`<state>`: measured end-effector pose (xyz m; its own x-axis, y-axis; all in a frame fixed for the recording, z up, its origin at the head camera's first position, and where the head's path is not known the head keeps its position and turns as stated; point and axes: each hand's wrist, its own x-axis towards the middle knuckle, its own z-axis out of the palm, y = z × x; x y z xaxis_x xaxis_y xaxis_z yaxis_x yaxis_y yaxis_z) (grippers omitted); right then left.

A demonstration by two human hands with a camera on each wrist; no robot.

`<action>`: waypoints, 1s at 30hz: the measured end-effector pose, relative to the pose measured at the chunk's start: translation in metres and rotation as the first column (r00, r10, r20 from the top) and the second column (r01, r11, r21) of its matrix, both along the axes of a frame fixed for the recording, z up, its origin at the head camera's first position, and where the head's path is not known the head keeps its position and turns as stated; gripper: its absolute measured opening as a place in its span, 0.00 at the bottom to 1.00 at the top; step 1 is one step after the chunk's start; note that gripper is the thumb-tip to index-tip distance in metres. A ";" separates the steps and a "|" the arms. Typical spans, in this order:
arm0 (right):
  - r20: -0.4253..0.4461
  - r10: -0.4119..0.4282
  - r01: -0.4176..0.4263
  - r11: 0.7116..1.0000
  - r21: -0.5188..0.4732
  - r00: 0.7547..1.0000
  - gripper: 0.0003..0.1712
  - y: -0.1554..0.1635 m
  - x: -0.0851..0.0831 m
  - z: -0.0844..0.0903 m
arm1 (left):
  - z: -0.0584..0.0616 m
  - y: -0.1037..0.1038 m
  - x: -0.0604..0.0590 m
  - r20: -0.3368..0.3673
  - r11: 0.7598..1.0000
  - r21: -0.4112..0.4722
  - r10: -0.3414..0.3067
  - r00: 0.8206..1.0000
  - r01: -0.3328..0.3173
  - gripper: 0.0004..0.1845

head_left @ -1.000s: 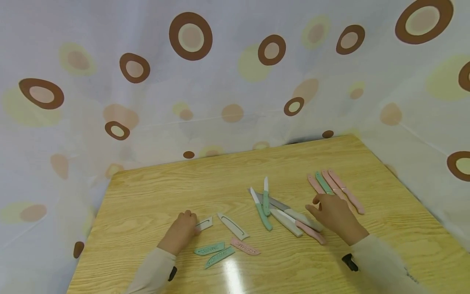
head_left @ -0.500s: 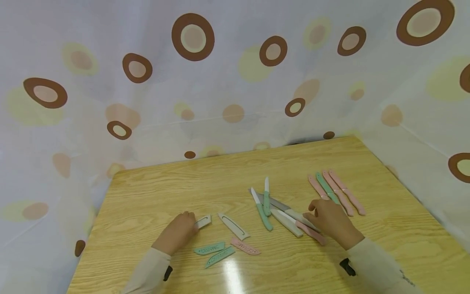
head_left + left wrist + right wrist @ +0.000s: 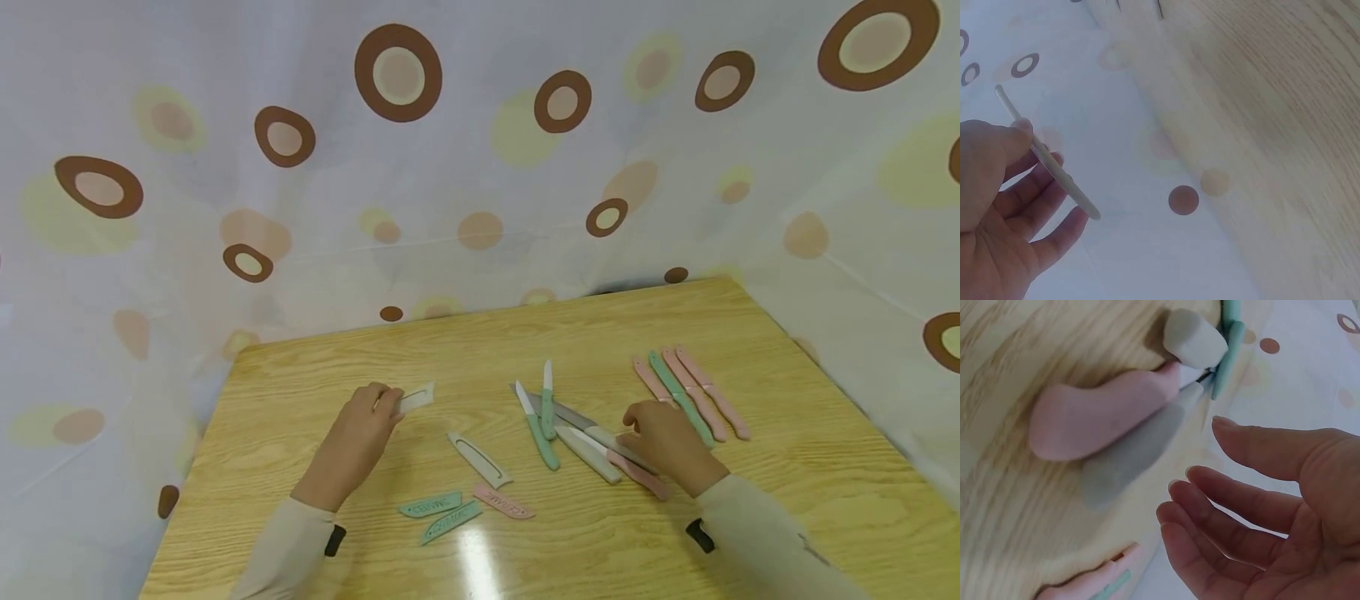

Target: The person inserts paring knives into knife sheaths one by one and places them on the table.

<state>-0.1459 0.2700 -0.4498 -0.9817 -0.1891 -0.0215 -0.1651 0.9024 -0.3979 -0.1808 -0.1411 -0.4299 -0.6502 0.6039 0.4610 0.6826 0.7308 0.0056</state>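
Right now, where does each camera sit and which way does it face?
Head: worn high, looks forward and down over the wooden table; shows both sleeves, left hand and right hand.
Left wrist: sits beside the palm, looks along the left hand's fingers pinching a pale sheath, curtain behind.
Right wrist: sits beside the palm, looks past relaxed fingers at a pink handle and grey handle.
Shared: head and left wrist both show the sheath.

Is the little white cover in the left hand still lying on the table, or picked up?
Picked up. The left hand pinches the white cover between thumb and fingers, clear of the table.
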 end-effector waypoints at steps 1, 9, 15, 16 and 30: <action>0.002 0.008 -0.008 1.000 0.007 1.000 0.12 0.000 -0.001 -0.002 | -0.001 0.001 0.000 -0.001 1.000 -0.003 -0.002 1.000 0.002 0.16; -0.012 0.037 -0.036 0.999 0.039 0.999 0.09 -0.005 -0.003 -0.011 | -0.011 0.004 0.001 -0.010 1.000 -0.022 -0.010 1.000 0.010 0.16; 0.009 0.028 -0.029 0.998 0.056 1.000 0.09 -0.010 -0.002 -0.016 | -0.016 0.002 0.003 -0.006 1.000 -0.005 -0.005 1.000 0.005 0.16; 0.009 0.023 -0.023 0.998 0.055 1.000 0.09 -0.009 -0.002 -0.017 | -0.017 0.001 0.003 -0.001 1.000 -0.005 -0.002 1.000 0.002 0.16; 0.006 -0.002 0.002 0.996 0.086 1.000 0.07 0.021 0.023 -0.006 | -0.021 0.007 0.004 0.045 0.999 0.035 -0.028 0.999 0.026 0.17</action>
<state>-0.1234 0.2905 -0.4556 -0.9819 -0.1844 -0.0434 -0.1612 0.9336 -0.3201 -0.1767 -0.1344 -0.4511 -0.6547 0.6062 0.4517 0.7007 0.7108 0.0617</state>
